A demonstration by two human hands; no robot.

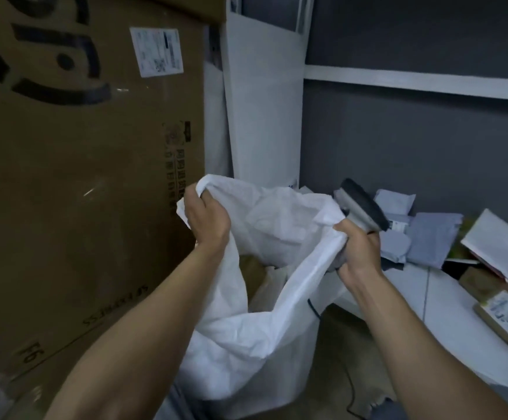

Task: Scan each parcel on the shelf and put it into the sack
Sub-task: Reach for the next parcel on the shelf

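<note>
Gripping the rim of the white sack (255, 304), the left hand (207, 219) has its fingers curled shut over a bunched fold at the mouth's far left side. The right hand (358, 253) is clenched on two things at once: the near right part of the rim and the handle of a grey scanner (361, 207), whose dark head sticks up above the knuckles. Between the hands the mouth is pulled apart, and brown cardboard shows inside.

A dark cable (314, 310) hangs beside the sack below the right hand. The sack stands just beside the left end of the white shelf (428, 295). Grey mailers (428, 237) lie heaped along the shelf's back edge, close behind the scanner. Toward the shelf's right edge lie a white envelope (498, 253) and a tan labelled parcel (507, 313). A large cardboard box (79, 177) rises on the left, touching the sack.
</note>
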